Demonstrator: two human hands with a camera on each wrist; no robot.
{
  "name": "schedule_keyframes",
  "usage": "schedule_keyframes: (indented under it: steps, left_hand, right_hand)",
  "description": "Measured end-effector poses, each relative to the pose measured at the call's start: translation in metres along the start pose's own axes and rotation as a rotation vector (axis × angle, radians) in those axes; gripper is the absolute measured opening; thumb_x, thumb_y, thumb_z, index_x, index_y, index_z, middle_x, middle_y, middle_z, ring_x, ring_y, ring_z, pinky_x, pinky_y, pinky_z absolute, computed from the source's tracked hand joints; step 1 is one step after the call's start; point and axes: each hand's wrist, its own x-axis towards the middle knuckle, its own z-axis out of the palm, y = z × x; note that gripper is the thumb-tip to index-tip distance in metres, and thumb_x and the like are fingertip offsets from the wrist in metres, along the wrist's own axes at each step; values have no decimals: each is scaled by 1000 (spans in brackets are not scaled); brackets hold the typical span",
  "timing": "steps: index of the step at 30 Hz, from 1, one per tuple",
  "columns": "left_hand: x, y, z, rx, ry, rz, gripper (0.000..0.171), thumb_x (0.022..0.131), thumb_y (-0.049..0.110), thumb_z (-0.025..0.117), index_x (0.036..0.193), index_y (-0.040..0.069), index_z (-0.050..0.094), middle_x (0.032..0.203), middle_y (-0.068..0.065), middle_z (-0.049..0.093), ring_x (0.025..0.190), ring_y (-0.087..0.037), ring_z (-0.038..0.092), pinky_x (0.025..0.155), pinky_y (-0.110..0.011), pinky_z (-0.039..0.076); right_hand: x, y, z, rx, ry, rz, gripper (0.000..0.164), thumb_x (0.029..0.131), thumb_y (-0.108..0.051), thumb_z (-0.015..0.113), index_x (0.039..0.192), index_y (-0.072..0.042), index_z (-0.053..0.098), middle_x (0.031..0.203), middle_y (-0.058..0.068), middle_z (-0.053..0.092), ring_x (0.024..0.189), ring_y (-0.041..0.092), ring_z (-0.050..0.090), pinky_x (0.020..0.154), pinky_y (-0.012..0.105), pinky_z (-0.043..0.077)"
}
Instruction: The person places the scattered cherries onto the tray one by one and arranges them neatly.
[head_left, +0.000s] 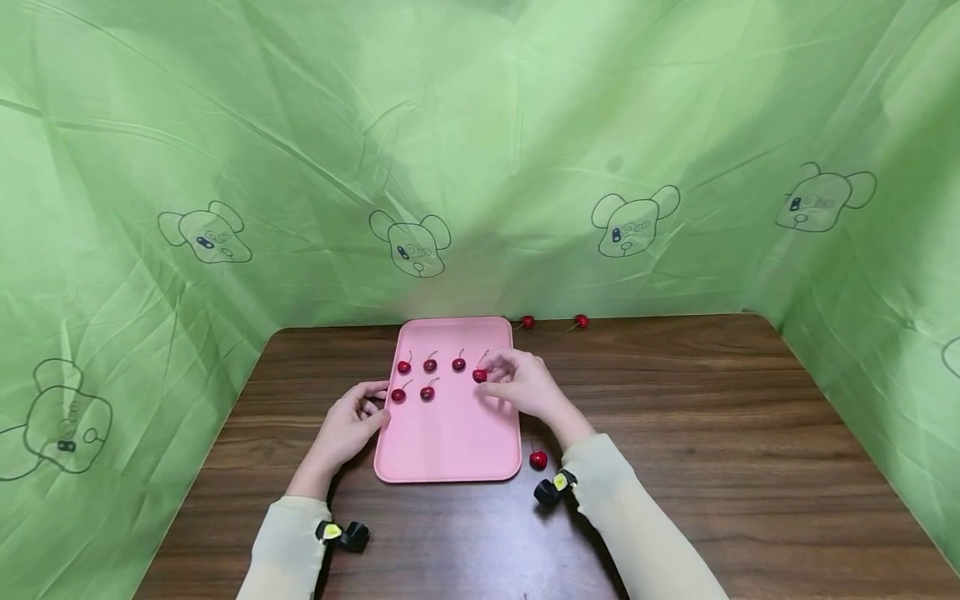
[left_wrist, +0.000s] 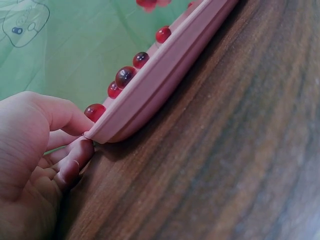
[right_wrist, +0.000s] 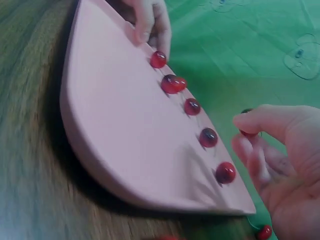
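A pink tray (head_left: 450, 442) lies on the table with small red cherries on it, set out in rows toward its far end. My left hand (head_left: 351, 423) grips the tray's left edge, thumb at the rim and the other fingers curled beside it in the left wrist view. Above the tray's right side, my right hand (head_left: 521, 383) pinches a cherry (right_wrist: 248, 133) between thumb and fingertips. Next to it in the right wrist view sits the nearest tray cherry (right_wrist: 226, 172). Another cherry (head_left: 458, 364) shows its stem pointing away.
Beyond the tray's far right corner lie two loose cherries, one close by (head_left: 527, 322) and one farther right (head_left: 581, 320). Another loose cherry (head_left: 537, 459) is beside the tray's near right side, under the right forearm. Green cloth (head_left: 517, 167) surrounds the wooden table (head_left: 712, 417).
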Motion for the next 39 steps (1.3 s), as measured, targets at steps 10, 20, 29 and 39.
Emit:
schedule_keyframes:
  steps: [10, 20, 29, 39]
  left_hand:
    - [0, 1, 0, 1, -2, 3, 45, 96, 2, 77, 141, 6, 69, 120, -12, 73, 88, -18, 63, 73, -22, 49]
    - [-1, 2, 1, -2, -2, -7, 46, 96, 2, 76, 141, 7, 69, 121, -12, 73, 88, -19, 63, 73, -22, 49]
    - [0, 1, 0, 4, 5, -4, 45, 96, 1, 75, 141, 6, 69, 121, -13, 73, 89, -18, 63, 74, -22, 49]
    - [0, 2, 0, 9, 0, -3, 45, 97, 1, 75, 141, 5, 69, 121, -13, 72, 89, -19, 63, 74, -23, 49]
  right_hand:
    - [12, 3, 26, -75, -51, 27, 25, 87, -11, 92, 108, -13, 78, 96, -2, 79, 87, 13, 73, 73, 30, 59]
    - [16, 7, 38, -94, -117, 15, 20, 89, -7, 88, 106, -9, 77, 95, 1, 76, 86, 11, 69, 80, 29, 57]
    - [19, 4, 42, -100, -129, -13, 26, 91, -9, 88, 113, -3, 76, 104, 8, 76, 87, 13, 67, 84, 30, 56]
    - [25, 4, 46, -159, -87, -39, 31, 91, -11, 88, 117, -3, 73, 105, 10, 75, 85, 12, 65, 82, 29, 55]
